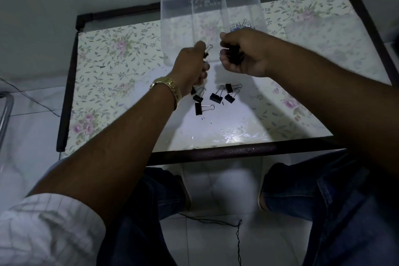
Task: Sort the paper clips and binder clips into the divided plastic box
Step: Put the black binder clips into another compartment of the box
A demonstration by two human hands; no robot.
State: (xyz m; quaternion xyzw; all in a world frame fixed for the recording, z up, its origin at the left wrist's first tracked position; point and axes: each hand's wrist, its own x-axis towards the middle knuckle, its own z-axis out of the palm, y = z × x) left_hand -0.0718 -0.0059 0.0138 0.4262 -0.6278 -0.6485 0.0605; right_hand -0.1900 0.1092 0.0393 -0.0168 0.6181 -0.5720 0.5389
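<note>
A clear divided plastic box point(172, 17) stands at the far middle of the table, with three compartments. Blue and silver paper clips point(243, 25) lie in its right compartment. My left hand point(192, 67) is raised in front of the box, shut on a black binder clip point(206, 51) whose wire handle sticks up. My right hand point(241, 54) hovers beside it, shut on a bunch of black binder clips point(234, 54). Several more black binder clips point(216, 97) lie loose on the table below both hands.
The table point(108, 71) has a floral cover and a dark frame point(216, 153). A gold watch point(168, 86) is on my left wrist. My knees in jeans are under the near edge. Cables point(238, 239) run across the tiled floor.
</note>
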